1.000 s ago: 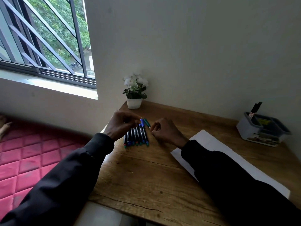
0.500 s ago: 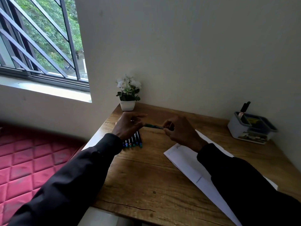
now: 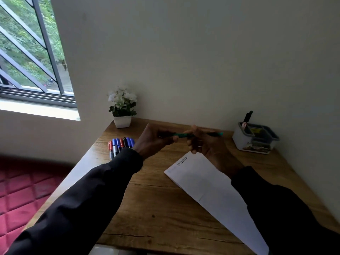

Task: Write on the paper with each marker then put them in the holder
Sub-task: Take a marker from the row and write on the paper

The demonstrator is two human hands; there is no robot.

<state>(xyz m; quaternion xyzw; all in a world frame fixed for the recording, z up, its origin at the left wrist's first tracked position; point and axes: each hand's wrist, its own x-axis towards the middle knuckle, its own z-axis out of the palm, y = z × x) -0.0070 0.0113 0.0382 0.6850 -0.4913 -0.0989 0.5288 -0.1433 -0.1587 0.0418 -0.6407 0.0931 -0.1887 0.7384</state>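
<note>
Both hands hold a green marker level above the wooden desk. My left hand grips its left end, and my right hand grips the rest, with a green tip sticking out to the right. Whether the cap is separating I cannot tell. A row of several markers, blue, red and black, lies on the desk at the left, partly behind my left sleeve. A white paper with one written word lies under my right forearm. The grey holder at the back right has one black marker standing in it.
A small white pot of white flowers stands at the desk's back left corner against the wall. A barred window is at the upper left, and a red quilted mattress lies left of the desk.
My hands lifted the green marker off the row and carried it rightward, away from the other markers, above the paper's top corner. The camera view shifted to the right.
</note>
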